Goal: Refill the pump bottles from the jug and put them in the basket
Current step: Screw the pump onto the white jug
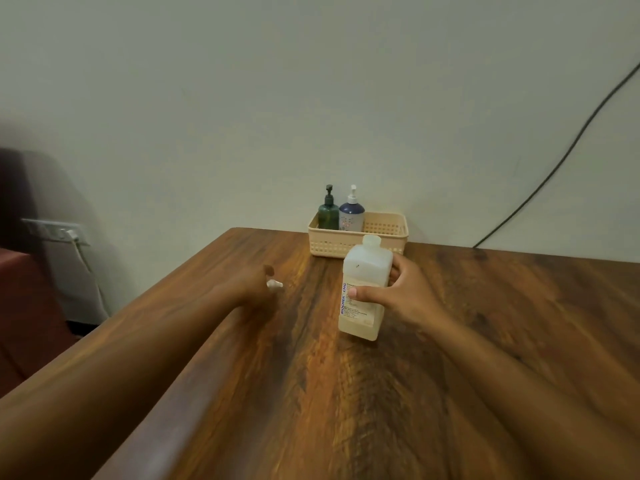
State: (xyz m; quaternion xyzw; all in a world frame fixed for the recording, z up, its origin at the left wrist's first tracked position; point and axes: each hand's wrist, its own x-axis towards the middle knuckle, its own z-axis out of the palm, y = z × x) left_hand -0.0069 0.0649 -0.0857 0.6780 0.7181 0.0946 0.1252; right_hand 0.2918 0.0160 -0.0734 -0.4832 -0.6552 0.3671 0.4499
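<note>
Left hand (258,284) blurred, grip unclear.

dim, soft indoor light, motion blur on the arms and left edge, wide-angle bending.

Single head view, looking forward-down over table (485,341) toward wall.

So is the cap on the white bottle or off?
Off: the white bottle, gripped by the right hand, shows a bare open neck.
</note>
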